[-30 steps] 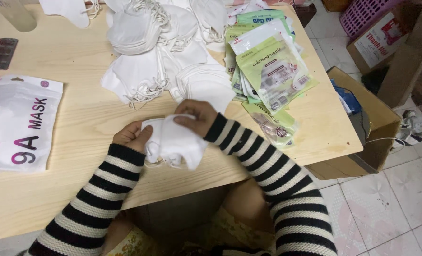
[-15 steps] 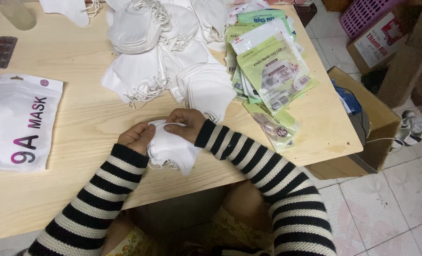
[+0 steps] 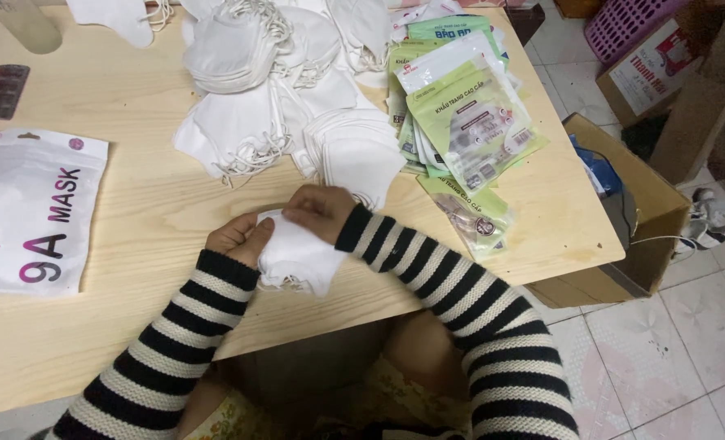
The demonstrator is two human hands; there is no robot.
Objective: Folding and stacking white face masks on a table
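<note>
While we sit at the worktop [image 3: 134, 212] | left hand [image 3: 233, 236] and right hand [image 3: 320, 210] pinch a white mask [image 3: 297, 257], frame centre | mask pile [image 3: 281, 98] above.

Both hands [image 3: 285, 224] pinch white masks [image 3: 297, 257] — wooden table [image 3: 142, 204].

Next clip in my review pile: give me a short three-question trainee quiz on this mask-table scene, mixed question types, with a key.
1. True or false: both hands grip the same white mask.
2. Which side of the table holds the green pouches? A) the person's left B) the person's right C) none there
3. Fill in: the open cardboard box stands on the ____ beside the table.

Key
1. True: the left hand and right hand both grip the white mask at the table edge.
2. B: the green pouches lie to the right of the mask pile.
3. Floor: the cardboard box sits there.
</note>
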